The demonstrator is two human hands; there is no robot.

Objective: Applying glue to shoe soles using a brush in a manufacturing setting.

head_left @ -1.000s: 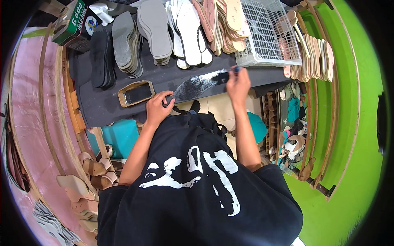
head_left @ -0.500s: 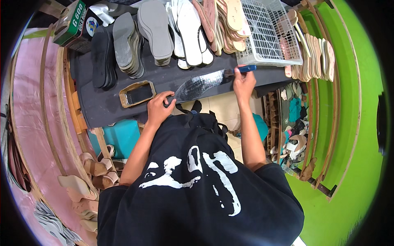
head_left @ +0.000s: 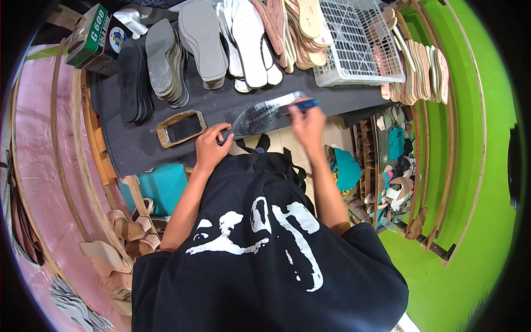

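A black sole-shaped piece [head_left: 257,117] lies along the table's near edge, its surface glossy and wet-looking toward the right. My left hand [head_left: 211,145] pinches its left end between thumb and fingers. In my right hand [head_left: 308,126] is a brush with a blue handle [head_left: 308,103]. Its bristle end is blurred and meets the right part of the sole. Left of my left hand stands a small tan open container [head_left: 162,136] with a dark inside.
Stacks of soles line the table's far side: black [head_left: 134,83], grey [head_left: 203,41], white [head_left: 249,50] and beige [head_left: 310,25]. A clear plastic crate [head_left: 359,77] stands at the far right, a green box [head_left: 91,41] at the far left. Beige soles [head_left: 423,72] lean beyond the crate.
My right hand has moved left and nearer to me, taking the brush from the sole's right end farther in over it. My left hand still holds the left end.
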